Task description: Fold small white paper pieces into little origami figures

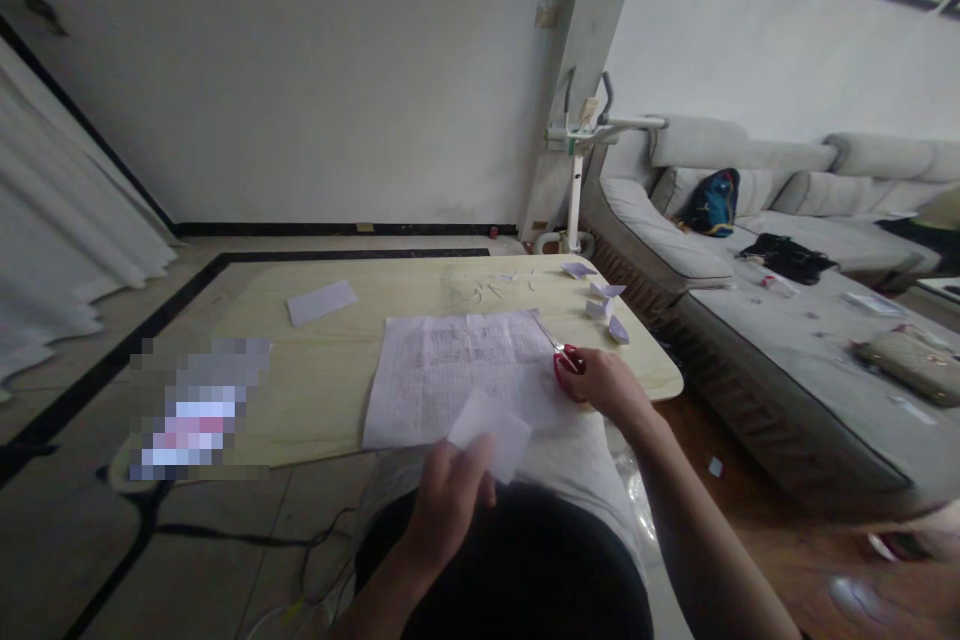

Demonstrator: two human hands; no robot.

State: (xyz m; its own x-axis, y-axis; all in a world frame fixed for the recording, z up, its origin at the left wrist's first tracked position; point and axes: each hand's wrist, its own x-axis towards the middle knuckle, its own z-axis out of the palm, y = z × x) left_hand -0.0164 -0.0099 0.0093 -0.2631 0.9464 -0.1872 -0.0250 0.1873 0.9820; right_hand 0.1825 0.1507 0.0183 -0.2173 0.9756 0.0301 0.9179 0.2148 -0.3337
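My left hand (448, 500) is closed on a small white piece of paper (491, 430), held up over my lap in front of the table's near edge. My right hand (609, 385) is wrapped round the red handles of a pair of scissors (561, 356), whose blades lie on a large white written sheet (450, 375). That sheet rests on the pale wooden low table (315, 390).
A white slip (322, 302) lies at the table's far left. Paper scraps (484, 290) and small folded pale paper pieces (606, 308) sit near the far right corner. A grey sofa (787, 340) with bags stands right, an exercise machine (576, 170) behind, cables (315, 560) on the floor.
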